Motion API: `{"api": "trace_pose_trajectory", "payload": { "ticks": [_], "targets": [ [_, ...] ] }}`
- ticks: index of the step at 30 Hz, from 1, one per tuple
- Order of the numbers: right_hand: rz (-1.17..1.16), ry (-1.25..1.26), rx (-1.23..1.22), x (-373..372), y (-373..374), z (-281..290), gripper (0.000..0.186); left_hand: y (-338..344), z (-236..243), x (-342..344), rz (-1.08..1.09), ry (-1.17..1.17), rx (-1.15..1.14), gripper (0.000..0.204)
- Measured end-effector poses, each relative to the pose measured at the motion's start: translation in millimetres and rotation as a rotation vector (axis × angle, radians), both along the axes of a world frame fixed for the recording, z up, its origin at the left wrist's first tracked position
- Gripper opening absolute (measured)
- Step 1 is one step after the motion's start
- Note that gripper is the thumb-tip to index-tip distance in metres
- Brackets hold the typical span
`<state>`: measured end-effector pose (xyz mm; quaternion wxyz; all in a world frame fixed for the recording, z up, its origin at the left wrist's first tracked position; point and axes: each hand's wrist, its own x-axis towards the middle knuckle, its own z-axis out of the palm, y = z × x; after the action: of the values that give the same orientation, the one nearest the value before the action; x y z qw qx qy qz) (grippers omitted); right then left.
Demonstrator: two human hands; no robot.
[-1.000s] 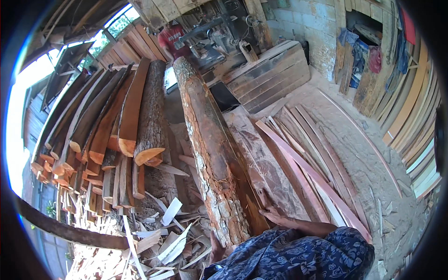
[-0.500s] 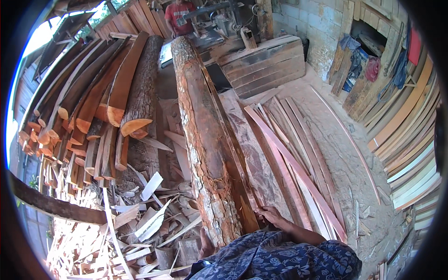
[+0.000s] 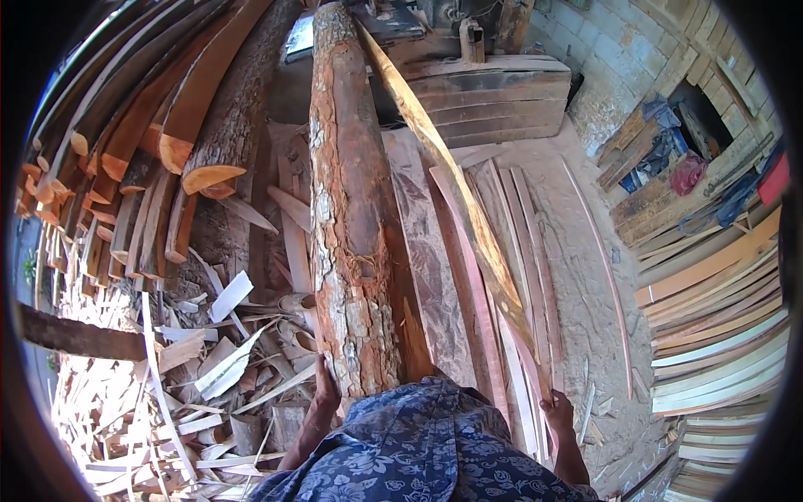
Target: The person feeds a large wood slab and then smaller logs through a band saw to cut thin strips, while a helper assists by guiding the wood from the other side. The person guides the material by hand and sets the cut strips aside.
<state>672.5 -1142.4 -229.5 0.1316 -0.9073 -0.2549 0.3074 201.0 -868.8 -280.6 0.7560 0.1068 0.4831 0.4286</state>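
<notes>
A long bark-covered log point(image 3: 351, 209) runs away from me down the middle. My left hand point(image 3: 322, 389) grips its near left side, with the fingers partly hidden. My right hand point(image 3: 559, 410) is closed round the near end of a long, pale yellow-brown slab point(image 3: 452, 176), which angles out from the log's far end toward my right. Under the slab lie long pinkish and pale strips point(image 3: 531, 251). My blue patterned shirt point(image 3: 418, 452) hides the log's near end.
Cut timbers point(image 3: 192, 100) are stacked at the left, above a heap of offcuts point(image 3: 201, 402). A plank-fronted bench point(image 3: 477, 109) with machinery stands ahead. Curved-looking boards point(image 3: 711, 335) line the right, below a block wall point(image 3: 611, 67) with hanging cloths.
The slab has come away from the log's right side and swung right with my right hand. The view has shifted, and the co-worker in red has left it.
</notes>
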Motion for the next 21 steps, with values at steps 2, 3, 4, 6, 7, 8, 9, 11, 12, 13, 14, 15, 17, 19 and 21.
{"api": "trace_pose_trajectory", "payload": {
  "ticks": [2,3,4,6,7,8,9,11,12,13,14,15,17,19,21],
  "targets": [
    [-0.06,0.036,-0.006,15.3,-39.6,-49.2,0.065,41.8,-10.2,17.5,-0.003,-0.037,-0.031,0.056],
    [-0.028,-0.018,-0.087,16.0,-41.7,-50.4,0.068,63.5,-14.0,21.5,-0.006,-0.051,-0.059,0.057],
    [-0.141,0.07,-0.161,16.3,-42.7,-46.7,0.074,86.0,-18.3,21.0,-0.014,-0.063,-0.053,0.058],
    [-0.221,0.063,-0.266,17.5,-45.1,-33.8,0.083,139.9,-40.5,8.8,0.04,-0.012,-0.039,0.06],
    [-0.117,-0.133,-0.347,9.3,-50.3,-24.5,0.081,172.7,-6.7,22.2,-0.022,-0.046,-0.091,0.062],
    [-0.199,-0.116,-0.407,11.3,-53.1,-11.2,0.077,213.9,36.5,39.5,-0.082,-0.076,-0.138,0.063],
    [-0.264,-0.103,-0.425,18.0,-54.7,3.8,0.071,247.3,46.9,39.4,-0.084,-0.091,-0.132,0.067],
    [-0.387,-0.002,-0.706,8.1,-5.0,65.9,0.055,316.4,35.5,43.0,-0.056,0.035,-0.088,0.069],
    [-0.304,-0.103,-0.766,11.7,-18.4,73.8,0.047,352.5,57.7,58.7,-0.059,0.061,-0.043,0.069],
    [-0.167,-0.218,-0.833,11.3,-27.9,82.8,0.039,385.7,58.2,54.4,-0.089,0.08,-0.036,0.069],
    [-0.038,-0.322,-0.926,3.2,-29.7,94.8,0.032,425.1,53.0,46.5,-0.104,-0.003,-0.074,0.065],
    [0.079,-0.417,-1.026,-1.2,-37.1,108.2,0.027,455.1,45.7,42.1,-0.109,-0.091,-0.111,0.06],
    [0.16,-0.524,-1.118,-12.1,-47.9,134.6,0.027,516.6,39.8,31.4,-0.143,-0.055,-0.084,0.063],
    [0.088,-0.467,-1.067,-28.1,-52.4,174.1,0.025,573.0,54.4,30.1,-0.156,0.053,-0.068,0.072],
    [0.014,-0.429,-1.019,-62.0,-46.4,215.5,0.025,630.8,94.6,44.7,-0.12,0.117,-0.078,0.091]
  ]
}}
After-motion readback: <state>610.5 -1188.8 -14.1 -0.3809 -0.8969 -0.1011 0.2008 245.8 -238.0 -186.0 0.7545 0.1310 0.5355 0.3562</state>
